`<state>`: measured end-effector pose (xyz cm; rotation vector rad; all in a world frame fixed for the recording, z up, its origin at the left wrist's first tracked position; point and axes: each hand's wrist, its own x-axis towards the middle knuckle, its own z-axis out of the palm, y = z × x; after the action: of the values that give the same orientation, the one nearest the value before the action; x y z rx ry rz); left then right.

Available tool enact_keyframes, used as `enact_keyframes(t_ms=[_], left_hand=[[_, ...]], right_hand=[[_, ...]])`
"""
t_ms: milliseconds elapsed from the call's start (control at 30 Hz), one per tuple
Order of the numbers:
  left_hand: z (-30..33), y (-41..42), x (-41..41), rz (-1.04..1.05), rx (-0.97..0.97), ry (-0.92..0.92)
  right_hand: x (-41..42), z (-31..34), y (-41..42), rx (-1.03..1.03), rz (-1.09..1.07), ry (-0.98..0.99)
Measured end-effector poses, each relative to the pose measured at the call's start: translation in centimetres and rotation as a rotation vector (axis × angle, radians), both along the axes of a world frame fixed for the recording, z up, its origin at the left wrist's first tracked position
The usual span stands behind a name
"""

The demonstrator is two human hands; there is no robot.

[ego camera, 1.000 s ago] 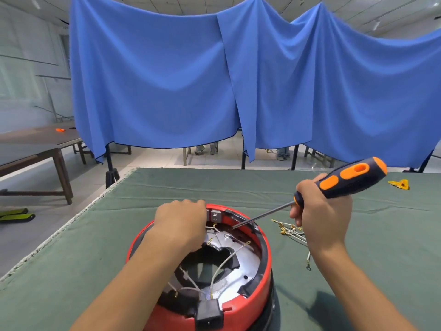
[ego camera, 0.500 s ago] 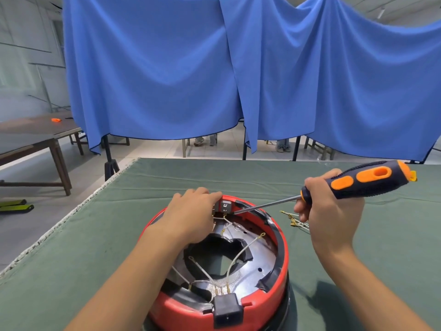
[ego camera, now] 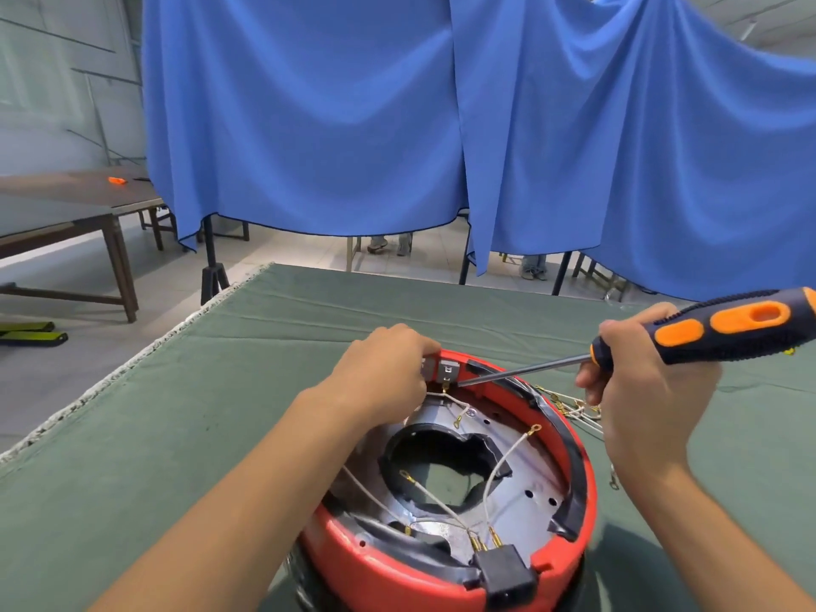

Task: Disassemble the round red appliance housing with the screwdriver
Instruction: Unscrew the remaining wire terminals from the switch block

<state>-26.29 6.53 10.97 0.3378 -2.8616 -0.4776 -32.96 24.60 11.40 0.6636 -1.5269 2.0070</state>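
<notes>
The round red housing (ego camera: 379,572) lies upside down on the green table cloth (ego camera: 176,435), showing a silver metal plate, a black inner ring and loose white wires. My left hand (ego camera: 388,373) grips the far rim beside a small grey terminal block (ego camera: 448,372). My right hand (ego camera: 640,390) holds the black and orange screwdriver (ego camera: 728,331) by its handle. Its shaft slants down and left, and the tip sits just below the grey block at the far rim.
Loose wires with gold ring lugs (ego camera: 574,406) lie on the cloth right of the housing. A black connector (ego camera: 503,572) sits on the near rim. Blue curtains (ego camera: 441,125) hang behind the table. A wooden table (ego camera: 66,214) stands at the left.
The screwdriver tip has moved from the metal plate up to the grey block on the far rim. My left hand has shifted onto the rim next to that block. The camera has come closer.
</notes>
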Motion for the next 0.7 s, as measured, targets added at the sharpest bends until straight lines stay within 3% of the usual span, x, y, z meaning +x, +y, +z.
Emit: enact_keyframes(t_ms=[133, 467, 700], left_hand=[[-0.3, -1.0, -0.4, 0.023, 0.189, 0.025], [0.0, -0.7, 0.3, -0.011, 0.064, -0.024], [-0.2, -0.2, 0.5, 0.005, 0.034, -0.014]], right_hand=[[-0.2, 0.2, -0.2, -0.058, 0.012, -0.024], [0.4, 0.8, -0.7, 0.021, -0.008, -0.026], [-3.0, 2.6, -2.2, 0.031, -0.21, -0.218]])
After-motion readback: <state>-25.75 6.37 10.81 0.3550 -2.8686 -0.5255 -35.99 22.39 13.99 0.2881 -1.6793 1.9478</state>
